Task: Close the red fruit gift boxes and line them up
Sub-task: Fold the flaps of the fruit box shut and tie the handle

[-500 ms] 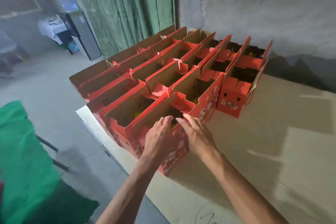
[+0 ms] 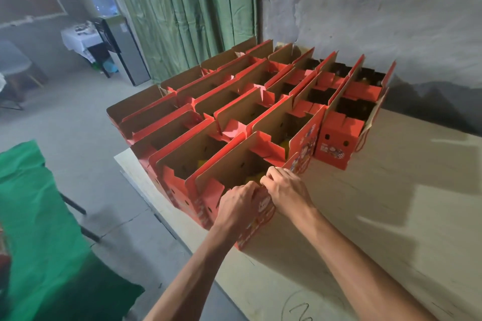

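Several red fruit gift boxes stand packed in rows on a plywood table (image 2: 378,216), all with flaps upright and brown insides showing. The nearest box (image 2: 250,232) sits at the front of the block, its printed red side facing me. My left hand (image 2: 238,207) grips the near top edge of this box, fingers curled over the rim. My right hand (image 2: 287,191) grips the same edge just to the right, fingers hooked inside. Something yellow (image 2: 254,177) shows inside the box. One box (image 2: 339,146) stands at the right end of the block.
A grey concrete wall (image 2: 391,21) and a green curtain (image 2: 182,13) stand behind the boxes. A green cloth (image 2: 39,229) covers something at the left. A water dispenser (image 2: 122,41) stands far left. Bare plywood stretches to the right of the boxes.
Both hands came down from hovering with straight fingers onto the nearest box's top edge and curled round it.
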The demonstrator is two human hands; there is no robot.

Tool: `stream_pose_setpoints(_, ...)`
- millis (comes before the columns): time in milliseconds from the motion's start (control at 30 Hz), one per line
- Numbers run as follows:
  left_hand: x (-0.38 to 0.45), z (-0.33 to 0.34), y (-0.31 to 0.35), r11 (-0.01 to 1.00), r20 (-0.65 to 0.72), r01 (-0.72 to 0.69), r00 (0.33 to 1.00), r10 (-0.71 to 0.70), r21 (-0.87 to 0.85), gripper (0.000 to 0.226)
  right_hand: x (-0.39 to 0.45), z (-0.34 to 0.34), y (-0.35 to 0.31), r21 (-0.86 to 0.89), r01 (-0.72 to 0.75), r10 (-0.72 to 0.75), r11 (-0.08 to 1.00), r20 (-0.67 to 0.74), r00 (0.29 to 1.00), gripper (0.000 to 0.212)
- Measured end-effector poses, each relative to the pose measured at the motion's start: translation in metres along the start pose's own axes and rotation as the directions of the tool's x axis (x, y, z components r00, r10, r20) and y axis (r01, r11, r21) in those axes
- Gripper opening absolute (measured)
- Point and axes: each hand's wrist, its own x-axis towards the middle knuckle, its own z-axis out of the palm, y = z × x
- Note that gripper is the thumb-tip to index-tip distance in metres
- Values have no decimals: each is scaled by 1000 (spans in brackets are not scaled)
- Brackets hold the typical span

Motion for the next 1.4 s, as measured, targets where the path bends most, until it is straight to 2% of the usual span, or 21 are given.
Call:
stream_pose_setpoints(267,-23,7,13,990,-25,-140,990,141,31,30,-37,-8,12,-89,-8,13,996,55,998,23)
stream_pose_setpoints(467,-52,7,27,953,-44,-298,954,295,-61,26,-90,-14,11,-110,-55,60,992,43,997,24)
stream_pose_setpoints(667,-69,13,68,870,-57,-473,881,470,-143,16,-154,-36,22,-122,-176,175,977,-15,984,23)
stream_pose_setpoints(800,-67,21,98,798,-63,-564,823,565,-213,26,-190,-56,30,-150,-286,288,946,-11,958,30)
stream_pose_setpoints(900,-64,33,119,718,-77,-637,761,645,-281,22,-214,-68,36,-162,-372,378,914,11,926,36)
stream_pose_setpoints(1033,-60,49,141,653,-49,-662,715,697,-368,14,-245,-83,39,-163,-470,471,868,-33,882,37)
stream_pose_setpoints(1167,-62,58,154,590,-70,-709,660,748,-385,16,-266,-86,33,-122,-530,522,839,-92,848,32)
stream_pose_setpoints(1400,-70,49,159,590,70,-661,637,768,-463,14,-290,-82,22,-67,-564,553,823,-129,823,35)
